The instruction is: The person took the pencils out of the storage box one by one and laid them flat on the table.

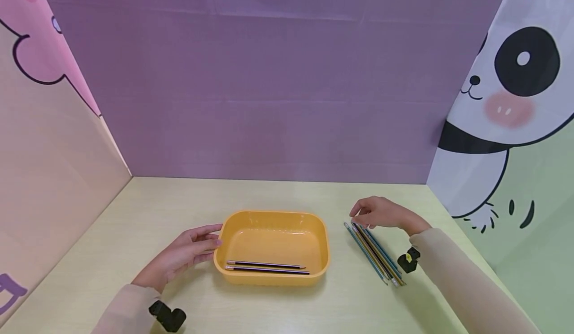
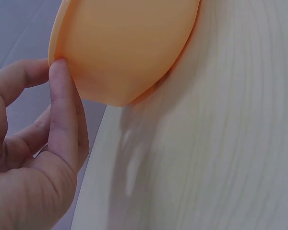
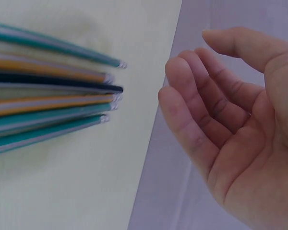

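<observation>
A yellow plastic tray [image 1: 272, 281] with rounded corners sits mid-table. Its left rim is pinched between the thumb and fingers of my left hand [image 1: 192, 249]; the left wrist view shows the thumb on the tray's outer side [image 2: 129, 48]. Two dark-striped pencils [image 1: 266, 270] lie side by side along the tray's near wall. To the right, a loose bundle of pencils [image 1: 376, 254] in teal, yellow and black lies slanted on the table. Just past the bundle's far ends hovers my right hand [image 1: 381, 213], fingers loosely bent and holding nothing, apart from the pencil tips [image 3: 117, 91] in the right wrist view.
The pale wood table [image 1: 269, 309] ends at a purple back panel [image 1: 278, 99]. Side panels with cartoon animals, a pink one [image 1: 49, 40] on the left and a panda [image 1: 506, 94] on the right, close in the work area.
</observation>
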A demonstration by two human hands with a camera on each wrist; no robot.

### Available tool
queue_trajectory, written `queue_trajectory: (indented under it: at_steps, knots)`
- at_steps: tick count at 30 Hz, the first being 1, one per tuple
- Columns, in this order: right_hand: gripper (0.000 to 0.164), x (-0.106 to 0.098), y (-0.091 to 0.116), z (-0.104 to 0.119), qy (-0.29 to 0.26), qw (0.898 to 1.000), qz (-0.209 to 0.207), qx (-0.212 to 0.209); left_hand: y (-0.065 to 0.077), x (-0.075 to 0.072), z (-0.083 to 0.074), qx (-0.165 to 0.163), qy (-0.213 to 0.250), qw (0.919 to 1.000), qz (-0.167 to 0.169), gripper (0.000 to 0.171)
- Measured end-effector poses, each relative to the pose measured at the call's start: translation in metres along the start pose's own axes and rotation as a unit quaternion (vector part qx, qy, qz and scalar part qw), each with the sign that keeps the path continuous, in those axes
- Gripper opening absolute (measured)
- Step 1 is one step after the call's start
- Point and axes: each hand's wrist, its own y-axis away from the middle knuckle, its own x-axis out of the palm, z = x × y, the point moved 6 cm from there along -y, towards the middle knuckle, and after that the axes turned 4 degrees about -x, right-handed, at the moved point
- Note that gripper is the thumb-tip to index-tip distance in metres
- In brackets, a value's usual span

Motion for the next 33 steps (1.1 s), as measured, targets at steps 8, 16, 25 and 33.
queue_trajectory:
  at_steps: [8, 16, 25, 33]
  knots:
    - [0.022, 0.005, -0.011, 0.024, 0.023, 0.999, 0.014, -0.025, 0.000, 0.001, 0.001, -0.005, 0.002, 1.0000, -0.004, 0.070]
    - [0.018, 0.014, -0.026, 0.046, 0.046, 0.998, 0.029, -0.032, 0.001, 0.001, 0.001, -0.004, 0.001, 1.0000, 0.001, 0.069]
    - [0.019, 0.022, -0.044, 0.071, 0.063, 0.996, 0.048, -0.051, 0.000, 0.000, 0.001, -0.009, 0.001, 1.0000, -0.002, 0.070]
    - [0.018, 0.033, -0.058, 0.094, 0.078, 0.993, 0.069, -0.055, 0.000, 0.000, 0.000, -0.004, 0.002, 1.0000, 0.001, 0.070]
